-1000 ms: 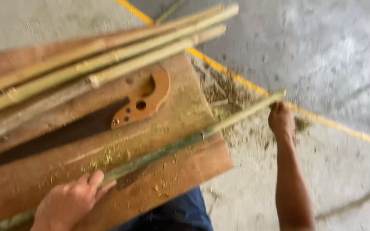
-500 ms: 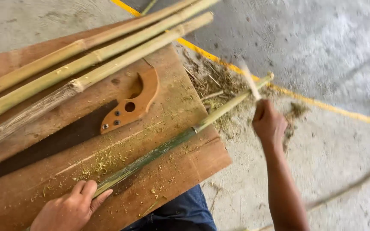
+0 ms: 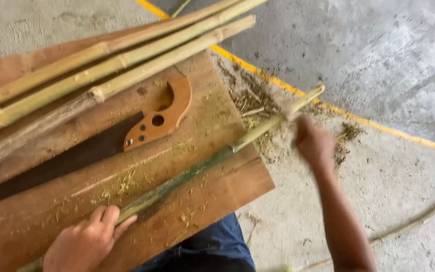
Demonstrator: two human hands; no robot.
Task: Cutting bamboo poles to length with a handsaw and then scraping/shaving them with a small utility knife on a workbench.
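Your left grip [image 3: 84, 244] clamped the green bamboo stalk [image 3: 192, 174] on the counter [image 3: 217, 191] | your right grip [image 3: 314, 143] blurred beside its far end, closure unclear.

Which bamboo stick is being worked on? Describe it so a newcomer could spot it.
Start at the wooden board. One thin bamboo stick lies alone across its near edge, pinned by the left hand, its tip jutting past the board beside the right hand. Unlike the thick yellow poles stacked farther back, it is slender and partly green.
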